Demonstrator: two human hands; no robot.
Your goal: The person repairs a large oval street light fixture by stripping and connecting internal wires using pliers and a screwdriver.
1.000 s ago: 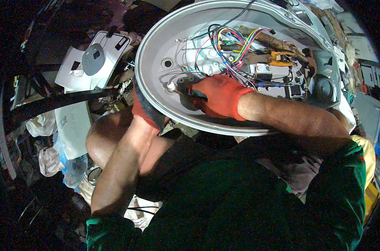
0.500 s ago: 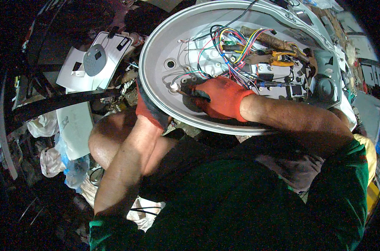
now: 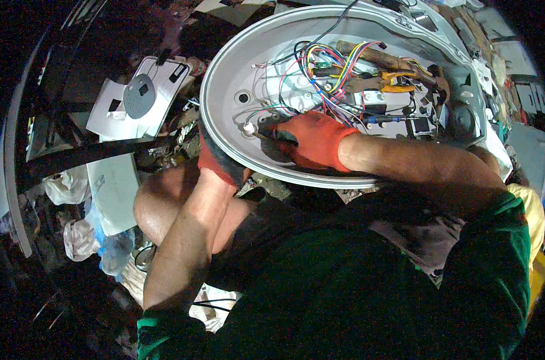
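Observation:
A large oval grey plastic housing point(image 3: 221, 69) lies open in front of me, like a deep tub. My right hand point(image 3: 314, 141), in a red and black glove, reaches inside it with the fingers curled closed. What they hold is hidden in shadow; a thin tip shows beside a round white fitting point(image 3: 249, 128) in the housing's floor. Thin wires run from that fitting. My left hand point(image 3: 217, 157), gloved alike, presses against the outside of the near-left wall. Its fingers are out of sight behind and under the rim.
Inside the housing lie a bundle of coloured wires point(image 3: 311, 60), yellow-handled pliers point(image 3: 398, 83) and a blue-handled screwdriver point(image 3: 383, 119). To the left are a white panel with a grey oval plate point(image 3: 139, 96), a pale board point(image 3: 113, 192) and crumpled plastic bags point(image 3: 68, 186).
The whole view has shifted slightly. Both hands keep nearly the same places on the housing, the right one still beside the white fitting.

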